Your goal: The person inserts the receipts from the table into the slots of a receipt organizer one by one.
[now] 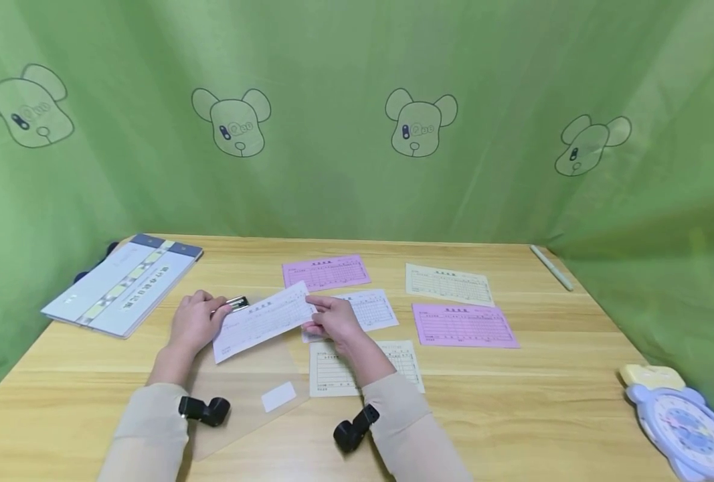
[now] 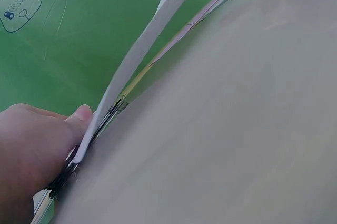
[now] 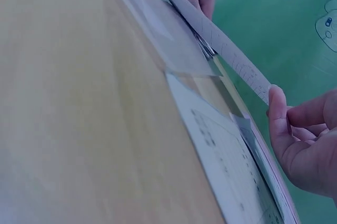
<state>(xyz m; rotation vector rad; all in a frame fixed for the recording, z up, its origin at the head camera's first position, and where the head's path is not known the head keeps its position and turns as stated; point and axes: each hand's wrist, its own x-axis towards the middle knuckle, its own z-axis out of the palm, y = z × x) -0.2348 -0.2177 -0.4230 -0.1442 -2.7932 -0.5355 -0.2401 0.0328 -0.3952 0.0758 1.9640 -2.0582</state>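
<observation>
My right hand (image 1: pixel 336 321) pinches the right end of a white printed slip (image 1: pixel 263 323), fingers behind and thumb in front in the right wrist view. The slip is raised and tilted above a translucent clip folder (image 1: pixel 242 395) with a white label. At the folder's top left, my left hand (image 1: pixel 197 323) grips the metal clip (image 1: pixel 239 304), whose right end shows. In the left wrist view the thumb lies by the clip (image 2: pixel 108 116), and the slip's near edge (image 2: pixel 139 58) reaches down to it. Most of the left fingers are hidden.
Around the folder lie another white slip (image 1: pixel 377 309), cream slips (image 1: pixel 393 365) (image 1: pixel 450 284) and pink slips (image 1: pixel 326 271) (image 1: pixel 465 326). A bound journal pad (image 1: pixel 122 284) is at left. At right are a pale pen (image 1: pixel 551 268), a yellow block (image 1: pixel 652 376) and a blue clock (image 1: pixel 688 428).
</observation>
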